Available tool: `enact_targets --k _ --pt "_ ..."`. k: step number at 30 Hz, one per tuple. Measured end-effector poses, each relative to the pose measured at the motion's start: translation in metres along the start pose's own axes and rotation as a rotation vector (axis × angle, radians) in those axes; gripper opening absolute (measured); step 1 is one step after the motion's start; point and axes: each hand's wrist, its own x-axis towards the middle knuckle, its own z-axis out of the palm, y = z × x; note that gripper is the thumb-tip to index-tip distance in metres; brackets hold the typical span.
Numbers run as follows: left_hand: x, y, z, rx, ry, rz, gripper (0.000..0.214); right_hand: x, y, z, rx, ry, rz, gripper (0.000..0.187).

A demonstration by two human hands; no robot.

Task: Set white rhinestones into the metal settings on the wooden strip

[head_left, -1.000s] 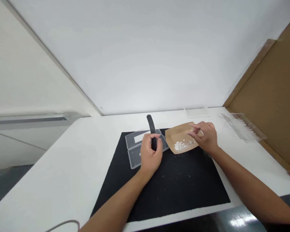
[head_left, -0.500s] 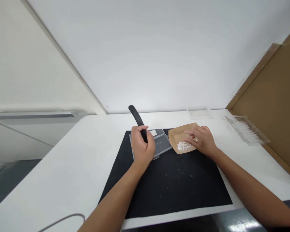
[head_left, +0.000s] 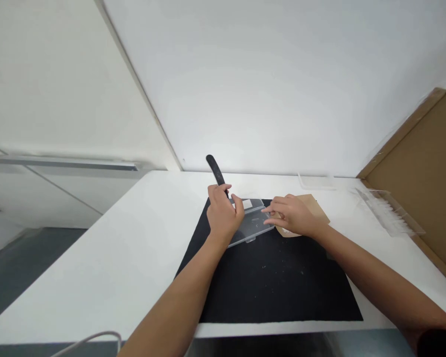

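Observation:
My left hand (head_left: 225, 210) is closed around a black curved nail file (head_left: 216, 171), whose free end points up toward the wall. Below and beside that hand lies an opened clear plastic box (head_left: 250, 225) with a white label on its lid and small bits inside. My right hand (head_left: 292, 214) is over the box's right edge, thumb and forefinger apart; I see nothing between them. Behind its wrist sits a brown paper tray (head_left: 314, 206), largely covered by the hand, with a few white pieces (head_left: 287, 231) showing at its front edge.
A black mat (head_left: 278, 287) with scattered specks lies on the white table (head_left: 134, 258). At the right is a clear case (head_left: 392, 213) of pale pieces beside a cardboard panel (head_left: 423, 188). A clear tray (head_left: 315, 182) stands by the back wall. A cable (head_left: 96, 336) lies front left.
My right hand has moved left from over the white pieces in the paper tray to the plastic box. My left hand keeps hold of the nail file. The camera view has shifted slightly.

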Motion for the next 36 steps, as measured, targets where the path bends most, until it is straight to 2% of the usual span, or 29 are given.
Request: enact_targets --k 5,12,20,27,36 --pt "0.000 -0.008 0.003 0.067 -0.025 0.027 0.030 0.034 0.002 0.014 -0.009 -0.232 -0.060 0.032" --pt "-0.001 -0.013 0.006 0.104 -0.069 0.047 0.029 0.045 0.002 0.021 0.043 -0.368 -0.056 0.039" --pt "-0.002 -0.013 0.005 0.080 -0.058 0.066 0.028 0.049 0.000 0.007 0.029 -0.394 -0.034 0.022" --pt "-0.001 -0.012 0.005 0.066 -0.031 0.086 0.028 0.057 0.000 0.021 -0.064 -0.439 -0.053 0.022" --pt "-0.001 -0.010 0.004 0.030 -0.039 0.069 0.028 0.058 -0.006 0.028 -0.057 -0.470 0.098 0.021"
